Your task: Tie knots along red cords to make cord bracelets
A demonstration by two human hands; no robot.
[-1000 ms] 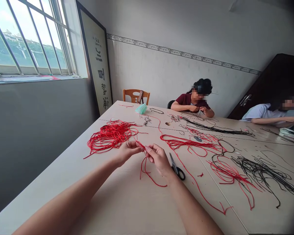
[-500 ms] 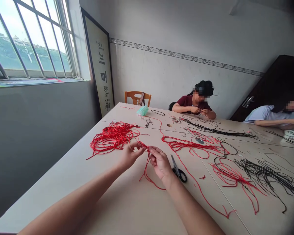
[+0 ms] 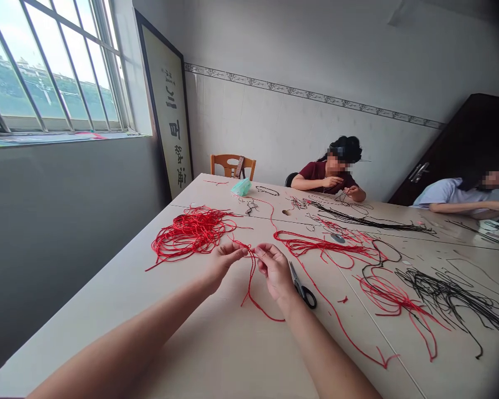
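In the head view, the left hand point(image 3: 225, 261) and the right hand point(image 3: 276, 271) are raised close together over the pale worktop point(image 3: 222, 354), slightly apart. The left hand pinches a red cord point(image 3: 250, 285) between thumb and fingers, near a small knotted part in the gap between the hands. The right hand grips a strand of the same cord between thumb and forefinger, its other fingers curled in. Loose strands drop from the knotted part between the hands, and one end curves away beneath the right wrist.

Beyond the left hand and to its left lies a large red bundle point(image 3: 195, 233) of loose cord. Just beside the right wrist, on its outer side, are scissors point(image 3: 303, 289) with black handles, partly hidden by the hand. Further right of the right hand lie a small red scrap point(image 3: 342, 300), a red tangle point(image 3: 399, 302) and a black tangle point(image 3: 457, 299). Beyond the right hand stretches a red hank point(image 3: 324, 244), with a bunch of black cords point(image 3: 374, 221) past it. A green plastic bag point(image 3: 242, 187) sits well beyond both hands, and across the worktop a co-worker in dark red point(image 3: 311, 174) handles dark cord.
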